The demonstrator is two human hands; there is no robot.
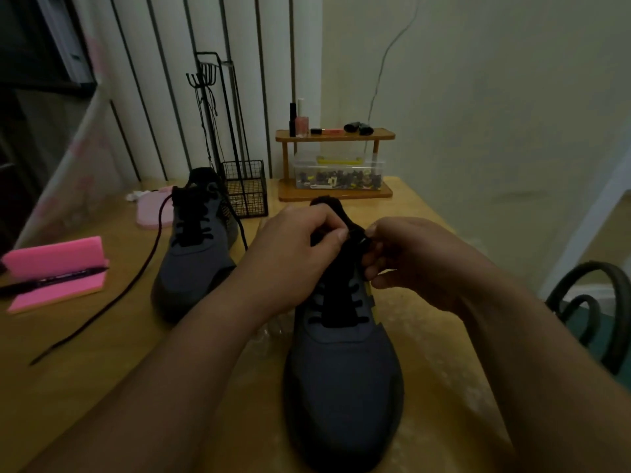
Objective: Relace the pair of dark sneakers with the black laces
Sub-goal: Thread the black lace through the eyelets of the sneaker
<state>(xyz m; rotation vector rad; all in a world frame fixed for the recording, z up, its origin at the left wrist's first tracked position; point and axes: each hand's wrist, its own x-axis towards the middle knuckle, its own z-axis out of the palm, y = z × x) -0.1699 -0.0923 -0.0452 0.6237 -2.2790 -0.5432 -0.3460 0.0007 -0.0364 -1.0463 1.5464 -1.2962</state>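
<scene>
Right now you are working at the top of the near sneaker (343, 377), which is standing on the table (444, 380) close to its front edge, toe pointing toward you and heel toward the back edge. Your left hand (300, 257) is curling in over the shoe's collar, thumb and forefinger pinching the black lace (358, 303) at the upper eyelets, with the other fingers tucking under. Your right hand (420, 264) is meeting it from the other side, fingers bending tight, thumb and forefinger gripping the same lace just beside your left thumb. Below your hands the lace is crossing the lower eyelets in rows. The far sneaker (198, 261) is sitting further back and toward the left edge, apart from the one you are handling, and its loose lace (102, 302) is trailing across the wood toward the front left corner. A pink foam block (58, 257) with a pen (51, 281) lying on it is resting at the left edge, and a wire basket (247, 191) and a wooden shelf (336, 135) are standing along the back edge.
</scene>
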